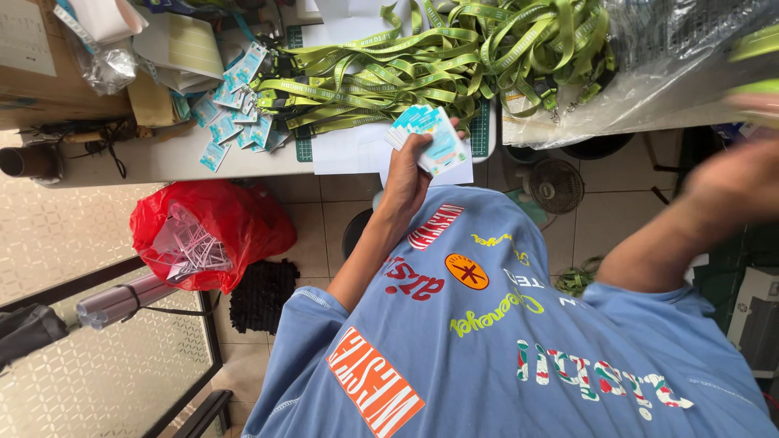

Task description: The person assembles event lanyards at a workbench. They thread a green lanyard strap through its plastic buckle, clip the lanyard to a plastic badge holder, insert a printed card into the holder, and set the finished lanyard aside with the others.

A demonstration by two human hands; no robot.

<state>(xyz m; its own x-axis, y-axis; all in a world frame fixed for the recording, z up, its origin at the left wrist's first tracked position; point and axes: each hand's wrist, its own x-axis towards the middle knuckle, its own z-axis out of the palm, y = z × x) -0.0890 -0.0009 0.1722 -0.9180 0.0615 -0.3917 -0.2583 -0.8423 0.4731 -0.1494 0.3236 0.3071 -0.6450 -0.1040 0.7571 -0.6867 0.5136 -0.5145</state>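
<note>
Tiled floor (324, 203) below, pale desk (162, 158) across the top from 10 to 2 o'clock. Blue printed shirt (503, 357) filling the lower half, from 5 to 7 o'clock. Heaped along the desk at 12 o'clock, a tangle of green lanyards (422, 65) on a green cutting mat (480, 130). At 1 to 2 o'clock, a clear plastic bag (649, 73) draped over the desk edge. On the floor at 9 o'clock, a red plastic bag (215, 231) stuffed with clear scraps, with a black mat (260, 296) just beside it. Under the desk at 2 o'clock, a small fan (553, 185).

Near centre, just above it, left hand (403, 180) raised over the desk edge, grip clamped on a fanned stack of small light-blue cards (430, 138), thumb and fingers pinching the lower corner of the stack. Beneath the stack, white paper sheets (349, 150) on the desk. More loose cards (235, 118) of the same kind scattered at 11 o'clock, well apart from the held stack.

At 3 o'clock, right hand (751, 174) heavily blurred near the plastic bag; cannot tell whether its grip sits open or closed, nor whether anything lies in it.
</note>
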